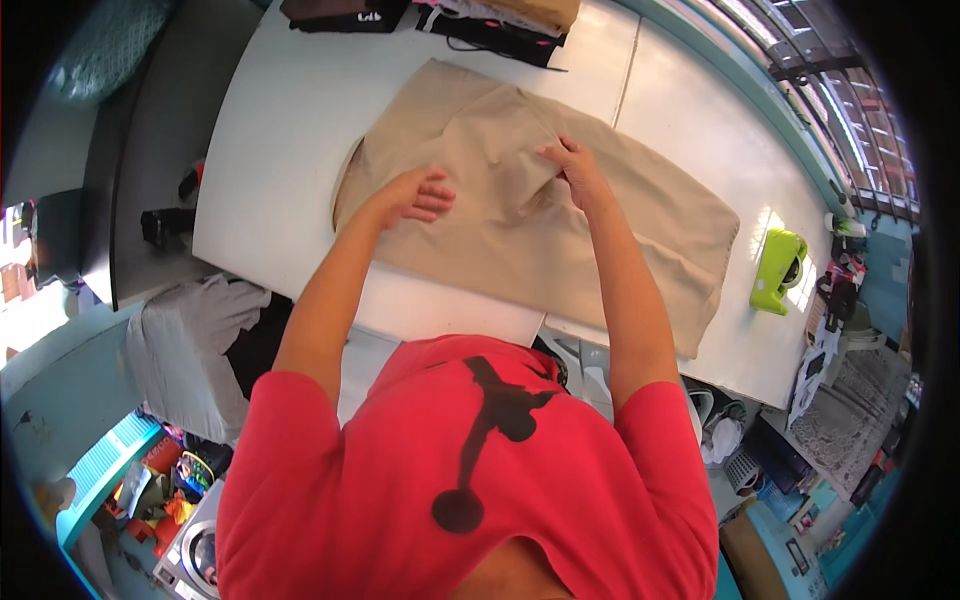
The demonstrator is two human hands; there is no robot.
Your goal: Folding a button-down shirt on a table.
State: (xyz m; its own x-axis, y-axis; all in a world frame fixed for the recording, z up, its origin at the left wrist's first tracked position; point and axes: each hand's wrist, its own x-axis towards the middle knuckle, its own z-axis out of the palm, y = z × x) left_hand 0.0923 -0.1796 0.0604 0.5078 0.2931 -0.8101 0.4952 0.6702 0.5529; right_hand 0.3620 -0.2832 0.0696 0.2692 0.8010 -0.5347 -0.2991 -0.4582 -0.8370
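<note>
A beige cloth garment (525, 247), perhaps trousers, lies spread across the white table (285, 165) in front of me. Its middle is raised and creased, with a flap of cloth lifted toward the right. My right hand (577, 169) pinches the edge of that flap between thumb and fingers. Over the left part of the garment is my left hand (420, 196), holding nothing, its fingers slightly curled and apart. Whether the left hand touches the cloth I cannot tell. The garment's left end shows a darker curved opening, and a stitched edge runs down its right end.
Stacks of folded clothes (502, 30) and a dark folded item (345, 13) lie at the table's far edge. A lime-green device (778, 271) stands at the right. Grey cloth (187, 345) hangs at the left, below the table. A barred window (840, 97) is at the upper right.
</note>
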